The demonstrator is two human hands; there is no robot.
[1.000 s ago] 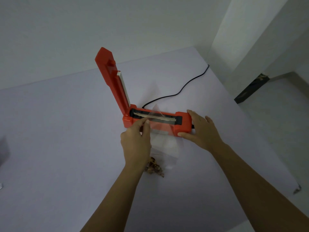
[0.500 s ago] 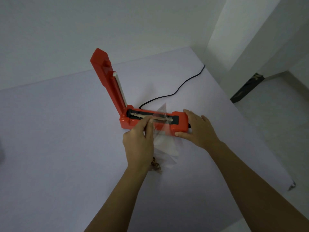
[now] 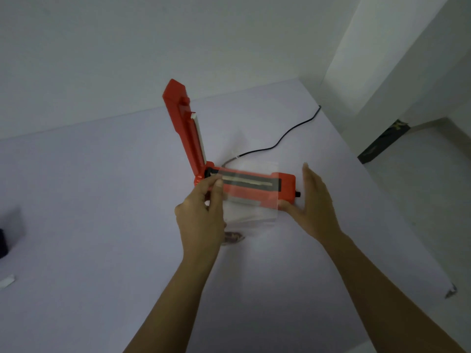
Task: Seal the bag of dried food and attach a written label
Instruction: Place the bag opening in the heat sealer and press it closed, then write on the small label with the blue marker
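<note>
Left hand point(image 3: 201, 220) pinches the bag point(image 3: 252, 207), mouth seemingly pointing away over sealer point(image 3: 286, 184).

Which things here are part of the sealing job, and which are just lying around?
In use: orange heat sealer, lid raised; clear bag across it, pinched by left hand; dried food in it; right hand, open; power cord.

Lying about: white paper slip, maybe the label; dark object at left edge; dark item on floor.
</note>
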